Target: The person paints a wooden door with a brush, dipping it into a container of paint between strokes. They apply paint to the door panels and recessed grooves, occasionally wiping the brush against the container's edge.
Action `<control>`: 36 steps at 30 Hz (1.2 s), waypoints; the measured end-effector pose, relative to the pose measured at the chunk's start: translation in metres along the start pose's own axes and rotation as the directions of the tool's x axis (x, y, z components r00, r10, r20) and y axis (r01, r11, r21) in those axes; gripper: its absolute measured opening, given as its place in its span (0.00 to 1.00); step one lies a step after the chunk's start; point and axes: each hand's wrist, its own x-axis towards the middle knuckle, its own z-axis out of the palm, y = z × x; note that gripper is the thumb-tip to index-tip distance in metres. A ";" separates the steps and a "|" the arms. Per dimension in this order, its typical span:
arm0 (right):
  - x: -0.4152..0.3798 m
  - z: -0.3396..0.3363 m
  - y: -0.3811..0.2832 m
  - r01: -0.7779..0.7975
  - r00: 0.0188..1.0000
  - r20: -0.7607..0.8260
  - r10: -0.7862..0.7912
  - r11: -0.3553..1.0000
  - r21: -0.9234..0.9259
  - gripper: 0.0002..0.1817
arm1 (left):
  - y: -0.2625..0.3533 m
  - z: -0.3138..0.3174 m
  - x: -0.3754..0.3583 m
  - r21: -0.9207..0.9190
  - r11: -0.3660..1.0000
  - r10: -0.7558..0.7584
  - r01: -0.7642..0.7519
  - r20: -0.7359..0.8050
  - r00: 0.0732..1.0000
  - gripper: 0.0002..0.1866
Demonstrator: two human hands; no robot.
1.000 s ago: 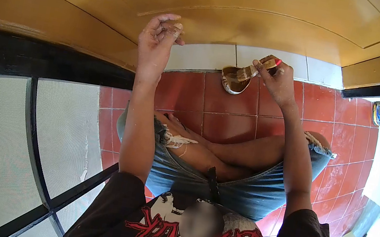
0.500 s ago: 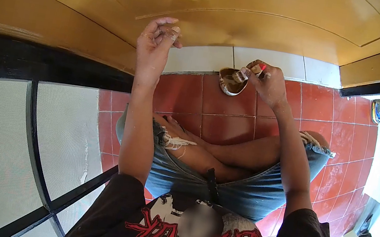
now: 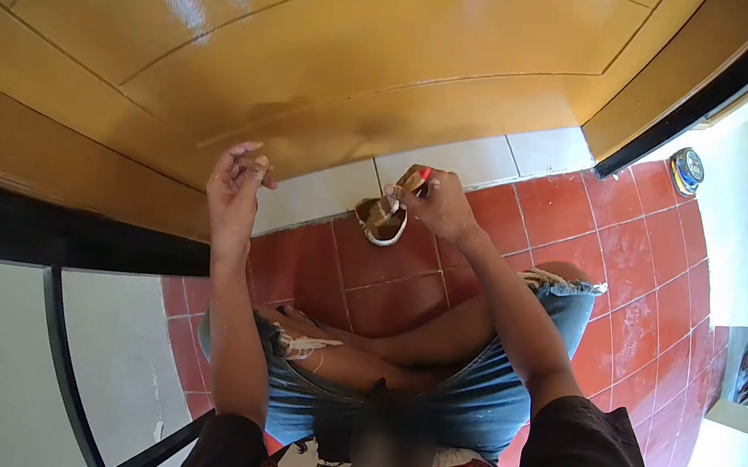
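Observation:
My right hand (image 3: 444, 204) is closed around a paintbrush (image 3: 414, 181) with a red-ended handle. Its bristles point down into a small white-rimmed container (image 3: 380, 239) of brown paint, which stands on the red tiles. Held up on the left, close to the yellow-brown door (image 3: 324, 65), my left hand (image 3: 235, 191) has its fingers loosely bent and apart, with nothing visible in it. Pale smears mark its fingers.
A strip of white tiles (image 3: 452, 157) runs along the door's foot. On the right, a round tin (image 3: 687, 172) stands on the red floor (image 3: 647, 272) by the wall. To the left is a black-framed panel (image 3: 64, 319). My crossed legs (image 3: 383, 350) lie below the container.
The view has tilted and turned, showing more of the door. My right hand still grips the paintbrush over the container; my left hand stays raised by the door.

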 end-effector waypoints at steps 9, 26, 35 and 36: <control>-0.001 -0.007 0.011 -0.013 1.000 0.023 0.011 0.993 0.115 0.14 | -0.004 -0.001 0.001 0.070 0.997 0.030 -0.035 0.066 0.997 0.15; -0.002 -0.023 0.035 0.031 0.993 -0.114 -0.015 0.989 0.145 0.15 | -0.040 -0.067 0.033 0.588 0.802 -0.519 0.104 0.602 0.607 0.27; 0.015 -0.011 0.067 -0.005 0.995 -0.098 0.012 0.997 0.072 0.20 | -0.121 -0.138 0.020 0.659 0.731 -0.594 0.177 0.487 0.640 0.23; 0.014 -0.008 0.068 -0.024 0.991 -0.123 0.048 0.982 0.187 0.22 | -0.111 -0.129 0.014 0.678 0.711 -0.591 0.186 0.432 0.682 0.25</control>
